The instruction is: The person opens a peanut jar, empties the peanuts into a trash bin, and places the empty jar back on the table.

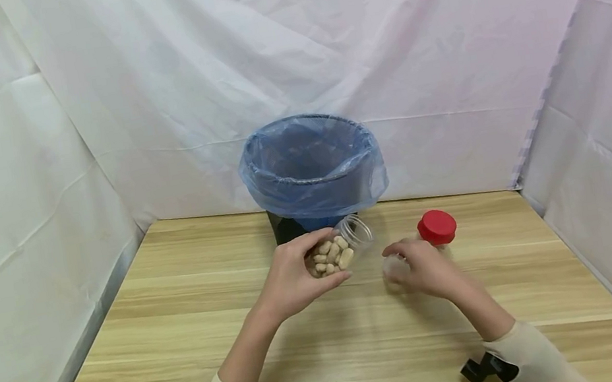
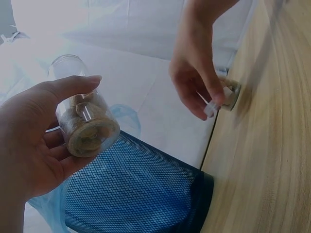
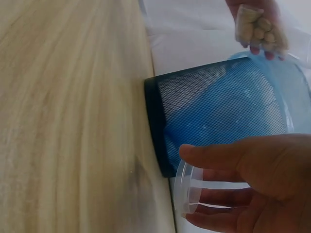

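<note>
My left hand (image 1: 293,272) holds a clear jar (image 1: 356,231), its fingers and thumb round the sides. The jar lies tilted, its uncapped mouth pointing up and to the right, and unshelled peanuts (image 1: 328,257) fill its lower part. In the right wrist view my right hand (image 3: 257,179) pinches a clear round lid (image 3: 185,189) by its edges, between thumb and fingers. This hand is low over the table, just left of a second jar topped by a red lid (image 1: 437,227). Most of that jar is hidden behind the hand in the head view.
A mesh wastebasket (image 3: 218,102) lined with a blue plastic bag (image 1: 313,196) stands at the back of the wooden table (image 1: 195,329), right behind the left hand's jar. White cloth (image 1: 190,69) hangs along the back and both sides.
</note>
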Motion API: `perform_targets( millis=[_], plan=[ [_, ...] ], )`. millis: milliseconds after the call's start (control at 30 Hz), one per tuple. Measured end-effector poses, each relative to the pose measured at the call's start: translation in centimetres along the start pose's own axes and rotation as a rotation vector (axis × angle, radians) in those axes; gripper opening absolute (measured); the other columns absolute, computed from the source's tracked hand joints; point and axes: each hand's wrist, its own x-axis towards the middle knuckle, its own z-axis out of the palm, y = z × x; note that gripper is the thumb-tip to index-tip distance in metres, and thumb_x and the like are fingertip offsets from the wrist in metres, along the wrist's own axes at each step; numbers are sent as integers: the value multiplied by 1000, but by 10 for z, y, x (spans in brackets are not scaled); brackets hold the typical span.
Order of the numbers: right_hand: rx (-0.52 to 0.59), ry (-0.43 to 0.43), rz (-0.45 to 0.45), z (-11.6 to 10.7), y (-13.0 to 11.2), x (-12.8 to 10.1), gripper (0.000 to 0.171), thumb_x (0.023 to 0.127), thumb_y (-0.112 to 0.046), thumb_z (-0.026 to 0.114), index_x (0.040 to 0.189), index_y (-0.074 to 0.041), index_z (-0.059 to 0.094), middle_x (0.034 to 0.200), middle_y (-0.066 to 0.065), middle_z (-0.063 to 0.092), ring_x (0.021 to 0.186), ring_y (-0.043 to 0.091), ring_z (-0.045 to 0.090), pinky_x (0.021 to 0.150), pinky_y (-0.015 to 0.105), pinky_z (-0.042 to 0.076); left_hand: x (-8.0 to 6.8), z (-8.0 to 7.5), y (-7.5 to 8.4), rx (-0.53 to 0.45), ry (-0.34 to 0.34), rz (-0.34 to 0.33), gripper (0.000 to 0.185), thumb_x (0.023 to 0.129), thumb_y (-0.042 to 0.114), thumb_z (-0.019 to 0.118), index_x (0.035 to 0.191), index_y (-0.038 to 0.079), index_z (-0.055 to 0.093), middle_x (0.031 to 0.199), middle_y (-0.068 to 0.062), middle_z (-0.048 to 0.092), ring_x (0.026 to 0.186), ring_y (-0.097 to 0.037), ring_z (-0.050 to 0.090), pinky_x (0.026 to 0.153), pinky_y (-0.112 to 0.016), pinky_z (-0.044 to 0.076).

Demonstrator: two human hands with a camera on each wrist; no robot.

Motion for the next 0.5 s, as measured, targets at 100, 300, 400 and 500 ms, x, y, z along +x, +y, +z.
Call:
perform_targets(
  millis=[100, 300, 400, 500],
  plan=[
    [-13, 21, -59, 21, 29, 3, 37, 84, -25, 92, 113, -6, 79, 110, 13, 79, 97, 33, 74, 81, 50, 61, 0, 0, 0, -28, 2, -4, 63, 81, 21, 97, 138, 8, 72, 131, -5, 76, 110, -16, 74, 89, -29, 62],
    [4, -14, -110, 35, 46, 4, 37, 82, -25, 92, 111, -6, 79, 106, 11, 79, 91, 26, 72, 77, 42, 59, 0, -2, 1, -59, 7, -4, 64, 81, 20, 97, 139, 8, 71, 133, -5, 76, 113, -16, 74, 91, -28, 63],
    [18, -53, -69, 25, 25, 2, 38, 79, -17, 93, 110, -2, 79, 106, 13, 79, 93, 27, 72, 80, 43, 57, 0, -2, 0, -60, 11, -1, 64, 82, 20, 97, 139, 9, 71, 133, -5, 76, 114, -16, 74, 92, -28, 63],
    [10, -97, -9, 15, 6, 0, 40, 77, -12, 95, 112, -1, 79, 109, 13, 80, 97, 29, 73, 85, 46, 56, 0, -3, 0, -69, 14, 1, 65, 82, 20, 97, 140, 9, 71, 134, -5, 75, 116, -16, 74, 93, -29, 63]
  ],
)
